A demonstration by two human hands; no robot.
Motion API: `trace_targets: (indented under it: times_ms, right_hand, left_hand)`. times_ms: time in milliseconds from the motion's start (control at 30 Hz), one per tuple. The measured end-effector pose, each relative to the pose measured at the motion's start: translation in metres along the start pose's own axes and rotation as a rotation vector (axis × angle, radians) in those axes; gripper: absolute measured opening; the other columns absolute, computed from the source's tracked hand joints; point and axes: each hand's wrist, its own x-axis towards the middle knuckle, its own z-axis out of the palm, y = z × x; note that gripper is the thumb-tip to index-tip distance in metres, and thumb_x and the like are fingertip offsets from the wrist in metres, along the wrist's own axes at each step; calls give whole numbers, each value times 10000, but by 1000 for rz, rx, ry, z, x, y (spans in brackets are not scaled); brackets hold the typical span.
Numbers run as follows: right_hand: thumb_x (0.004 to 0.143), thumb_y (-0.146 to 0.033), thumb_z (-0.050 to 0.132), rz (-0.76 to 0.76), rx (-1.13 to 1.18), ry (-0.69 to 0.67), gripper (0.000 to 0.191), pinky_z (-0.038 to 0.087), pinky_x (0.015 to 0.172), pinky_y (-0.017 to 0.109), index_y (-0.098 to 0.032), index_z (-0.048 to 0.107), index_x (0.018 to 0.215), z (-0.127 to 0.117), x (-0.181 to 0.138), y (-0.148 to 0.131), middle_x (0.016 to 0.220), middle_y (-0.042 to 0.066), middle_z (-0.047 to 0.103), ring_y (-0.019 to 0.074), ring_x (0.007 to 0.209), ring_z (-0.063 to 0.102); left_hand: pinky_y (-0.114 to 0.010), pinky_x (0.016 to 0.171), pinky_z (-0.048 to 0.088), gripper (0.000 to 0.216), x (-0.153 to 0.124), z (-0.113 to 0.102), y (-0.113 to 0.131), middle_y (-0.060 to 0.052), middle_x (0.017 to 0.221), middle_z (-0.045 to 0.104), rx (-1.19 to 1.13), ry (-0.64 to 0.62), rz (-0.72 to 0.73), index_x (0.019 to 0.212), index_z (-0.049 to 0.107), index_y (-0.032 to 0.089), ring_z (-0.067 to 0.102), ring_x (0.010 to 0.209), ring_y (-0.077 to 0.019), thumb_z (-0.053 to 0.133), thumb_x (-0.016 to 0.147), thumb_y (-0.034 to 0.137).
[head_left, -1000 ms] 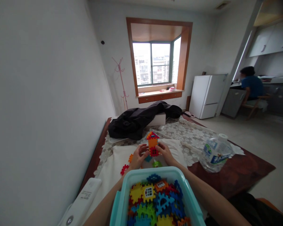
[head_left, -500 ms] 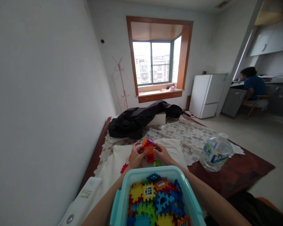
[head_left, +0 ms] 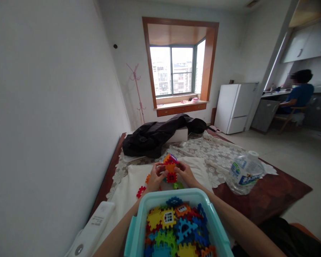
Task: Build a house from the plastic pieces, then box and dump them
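Observation:
Both hands hold a small tower of interlocking plastic blocks [head_left: 171, 167], orange and red with a multicoloured top piece. My left hand [head_left: 155, 176] grips its left side with bent fingers. My right hand [head_left: 186, 173] pinches its right side. The tower is held above a white cloth [head_left: 128, 189]. Loose blocks lie on the cloth under it: a red one [head_left: 140, 191] and a green one [head_left: 178, 185]. A teal bin [head_left: 139, 228] full of several coloured blocks sits close in front of me, between my forearms.
A large clear water bottle [head_left: 244, 173] lies on the lace cover to the right. A white remote [head_left: 94, 224] lies at lower left by the wall. A black coat [head_left: 155, 135] is heaped at the far end. A person sits at a counter far right.
The block tower has come down a little and tipped, its roof piece turned. The seated person at far right has shifted further right in view.

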Motion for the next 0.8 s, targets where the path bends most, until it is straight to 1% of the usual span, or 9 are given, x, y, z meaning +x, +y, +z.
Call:
trace_targets:
  times_ms: [133,300,467,567,700,800]
  right_hand:
    - [780,-545,868,-5,34,0,421,602,840,428,-244,787,1063,-1,1,-1,1053,82,813,320,951,730]
    - [783,-529,881,-10,47,-22,448,609,867,435,-250,797,1123,-2,1,0,1111,82,814,322,976,736]
    - [784,-507,884,3,66,-32,523,607,911,452,-253,778,1230,-3,2,3,1181,89,799,328,1025,733]
    - [769,-506,892,14,89,-4,571,609,931,462,-270,748,1268,-2,2,6,1230,89,782,329,1072,728]
    - [771,-497,887,15,118,6,617,579,1025,507,-294,710,1326,-2,1,8,1301,87,760,339,1163,712]
    - [811,-475,858,18,139,-26,533,515,1128,536,-292,737,1297,-5,2,7,1332,85,759,348,1247,683]
  left_hand:
    - [-403,938,601,615,1,-1,0,-113,1159,796,18,28,23,1153,590,238,761,1123,-301,945,724,498]
    - [-402,926,610,629,3,-3,-3,-140,1218,781,28,41,40,1167,619,223,748,1156,-317,956,711,497]
    - [-418,951,613,673,3,-6,-5,-167,1286,762,18,1,67,1276,621,207,741,1192,-340,941,748,474]
    - [-418,959,611,720,3,-6,-5,-180,1311,755,31,20,77,1328,611,196,733,1208,-343,943,747,462]
    - [-408,919,618,712,3,-4,-6,-161,1254,785,11,22,46,1340,590,205,762,1139,-329,925,770,469]
    - [-420,881,628,677,4,-2,-6,-131,1194,808,-53,41,12,1293,553,228,795,1028,-309,888,795,541]
